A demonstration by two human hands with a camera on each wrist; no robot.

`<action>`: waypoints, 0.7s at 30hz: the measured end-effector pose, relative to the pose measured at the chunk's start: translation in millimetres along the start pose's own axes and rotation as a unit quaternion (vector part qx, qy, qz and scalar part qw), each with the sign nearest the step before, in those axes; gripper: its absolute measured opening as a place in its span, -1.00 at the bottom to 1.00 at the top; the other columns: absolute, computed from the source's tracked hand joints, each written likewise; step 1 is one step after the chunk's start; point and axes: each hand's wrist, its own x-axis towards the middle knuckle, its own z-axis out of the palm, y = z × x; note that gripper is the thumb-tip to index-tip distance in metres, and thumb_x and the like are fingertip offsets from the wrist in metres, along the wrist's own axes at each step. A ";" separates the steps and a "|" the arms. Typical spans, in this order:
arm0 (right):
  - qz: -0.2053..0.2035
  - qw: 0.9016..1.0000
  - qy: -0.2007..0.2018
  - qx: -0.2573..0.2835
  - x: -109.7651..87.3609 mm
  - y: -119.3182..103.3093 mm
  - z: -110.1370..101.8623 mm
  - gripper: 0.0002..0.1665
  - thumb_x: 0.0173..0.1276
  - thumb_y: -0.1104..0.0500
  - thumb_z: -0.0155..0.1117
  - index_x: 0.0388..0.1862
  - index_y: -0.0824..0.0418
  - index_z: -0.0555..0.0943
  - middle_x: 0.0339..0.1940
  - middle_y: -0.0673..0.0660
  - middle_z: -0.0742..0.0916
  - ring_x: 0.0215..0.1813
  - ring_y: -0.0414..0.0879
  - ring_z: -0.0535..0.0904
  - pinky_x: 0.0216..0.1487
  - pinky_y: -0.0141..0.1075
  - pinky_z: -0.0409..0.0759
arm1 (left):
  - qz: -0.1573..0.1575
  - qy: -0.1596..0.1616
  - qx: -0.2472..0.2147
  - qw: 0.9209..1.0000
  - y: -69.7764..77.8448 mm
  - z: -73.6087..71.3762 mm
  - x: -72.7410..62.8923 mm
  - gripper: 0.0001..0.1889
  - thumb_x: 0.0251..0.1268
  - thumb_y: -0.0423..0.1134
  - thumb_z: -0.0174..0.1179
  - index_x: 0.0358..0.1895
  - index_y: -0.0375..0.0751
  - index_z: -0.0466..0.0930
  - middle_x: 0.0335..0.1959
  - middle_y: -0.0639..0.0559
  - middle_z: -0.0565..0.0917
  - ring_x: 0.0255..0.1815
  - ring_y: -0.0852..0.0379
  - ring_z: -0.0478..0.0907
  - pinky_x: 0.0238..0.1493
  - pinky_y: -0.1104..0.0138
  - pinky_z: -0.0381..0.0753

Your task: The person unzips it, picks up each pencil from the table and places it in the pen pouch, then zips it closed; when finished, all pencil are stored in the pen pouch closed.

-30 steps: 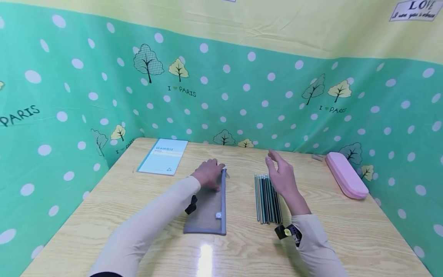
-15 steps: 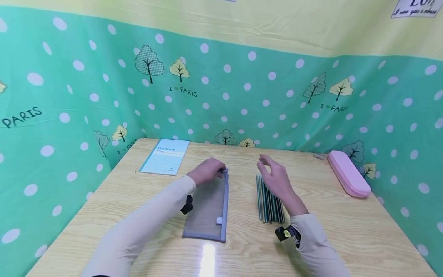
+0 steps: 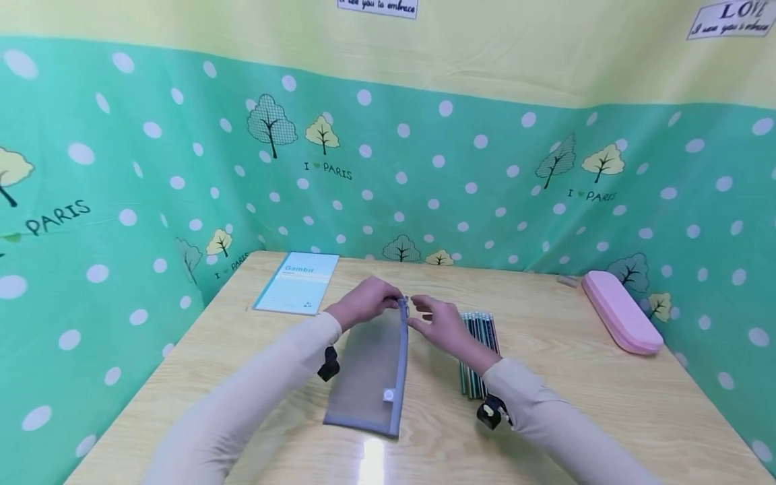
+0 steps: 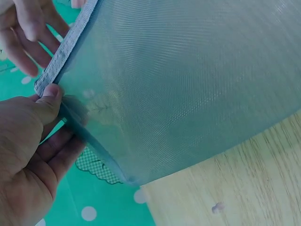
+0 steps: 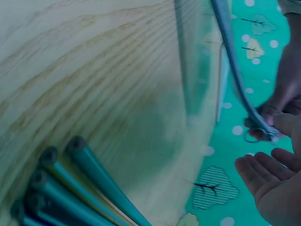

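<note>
A grey mesh zipper pouch [image 3: 366, 377] lies lengthwise near the middle of the table, its far end lifted. My left hand [image 3: 370, 301] pinches the far corner by the zipper; in the left wrist view the thumb presses on that corner. Close to the same zipper end is my right hand [image 3: 445, 327], its fingers loosely extended. In the right wrist view, a small zipper pull ring [image 5: 251, 137] hangs by the corner, just apart from the right fingers. A row of pencils [image 3: 480, 340] lies under my right wrist, partly hidden by the forearm.
A pale blue notebook [image 3: 297, 283] lies at the back left. At the right edge sits a pink pencil case [image 3: 621, 313], with a small grey object [image 3: 567, 280] beside its far end. A patterned curtain [image 3: 424, 182] encloses the table's back and sides.
My left hand has taken hold of the pouch's far corner and raised it. My right hand has moved left from above the pencils to the zipper end.
</note>
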 end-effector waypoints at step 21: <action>-0.020 0.998 0.058 -0.016 3.6 12.2 11.5 -0.76 0.40 0.44 0.31 -0.01 0.35 0.77 -0.10 0.29 0.83 -0.12 0.10 0.81 -0.16 -0.24 0.83 | -0.019 0.003 -0.018 1.000 -0.1 12.4 4.7 -0.86 0.42 -0.39 0.30 -0.08 -0.26 0.81 -0.16 -0.06 0.83 -0.13 0.06 0.76 0.00 0.26 0.78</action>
